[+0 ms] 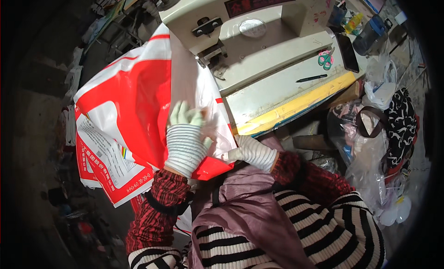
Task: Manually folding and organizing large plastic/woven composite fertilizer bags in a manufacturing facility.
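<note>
A red and white woven plastic sack [143,86] hangs at the left front of a large cream sewing machine [300,24], its upper edge beside the needle area. My left hand [186,144], in a grey-and-white striped glove, lies on the sack with its fingers stretched out and slightly blurred. At the sack's lower right corner, my right hand [253,152], in a similar glove, pinches the edge between thumb and fingers. Some of the right fingers are hidden behind the material. More printed sacks [99,165] hang below and left of this one.
On the machine's table are a black pen [311,78], small green-and-pink scissors [325,60] and a phone [347,53]. A yellow strip [296,105] runs along its front edge. Behind stands a dark water bottle [370,35]. Plastic bags [365,153] crowd the right side.
</note>
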The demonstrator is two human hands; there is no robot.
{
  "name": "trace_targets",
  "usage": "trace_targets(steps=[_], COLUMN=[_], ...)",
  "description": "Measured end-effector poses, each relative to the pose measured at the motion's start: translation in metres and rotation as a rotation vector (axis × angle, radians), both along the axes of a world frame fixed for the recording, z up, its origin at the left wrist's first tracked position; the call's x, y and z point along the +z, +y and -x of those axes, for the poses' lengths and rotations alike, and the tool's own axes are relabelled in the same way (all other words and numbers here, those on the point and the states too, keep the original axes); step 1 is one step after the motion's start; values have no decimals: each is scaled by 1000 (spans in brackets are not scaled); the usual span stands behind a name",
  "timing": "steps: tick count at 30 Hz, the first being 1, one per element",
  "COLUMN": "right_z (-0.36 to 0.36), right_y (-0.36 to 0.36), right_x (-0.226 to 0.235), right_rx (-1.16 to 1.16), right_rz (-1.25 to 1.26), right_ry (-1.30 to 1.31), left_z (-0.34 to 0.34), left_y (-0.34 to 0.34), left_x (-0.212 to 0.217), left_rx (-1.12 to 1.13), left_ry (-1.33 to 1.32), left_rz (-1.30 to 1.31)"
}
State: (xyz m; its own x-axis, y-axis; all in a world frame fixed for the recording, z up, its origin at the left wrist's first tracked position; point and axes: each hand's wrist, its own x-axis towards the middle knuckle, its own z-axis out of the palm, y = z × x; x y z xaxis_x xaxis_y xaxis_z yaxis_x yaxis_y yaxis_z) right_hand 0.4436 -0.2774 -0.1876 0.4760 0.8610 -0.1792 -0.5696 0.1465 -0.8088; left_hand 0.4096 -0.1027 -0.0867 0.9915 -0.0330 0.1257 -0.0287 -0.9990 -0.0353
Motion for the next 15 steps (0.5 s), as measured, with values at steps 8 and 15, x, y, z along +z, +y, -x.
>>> trace_targets(steps=[8, 15], right_z=[5, 11], right_y=[-5, -1], right_x=[10, 30], right_rx=[26, -20], right_rz=[59, 19], right_ry=[-3, -246], left_z=[-10, -5], left_y=[3, -20], left_x=[-4, -47], left_rx=[-94, 515], left_ry=[40, 71], left_rz=[53, 1059])
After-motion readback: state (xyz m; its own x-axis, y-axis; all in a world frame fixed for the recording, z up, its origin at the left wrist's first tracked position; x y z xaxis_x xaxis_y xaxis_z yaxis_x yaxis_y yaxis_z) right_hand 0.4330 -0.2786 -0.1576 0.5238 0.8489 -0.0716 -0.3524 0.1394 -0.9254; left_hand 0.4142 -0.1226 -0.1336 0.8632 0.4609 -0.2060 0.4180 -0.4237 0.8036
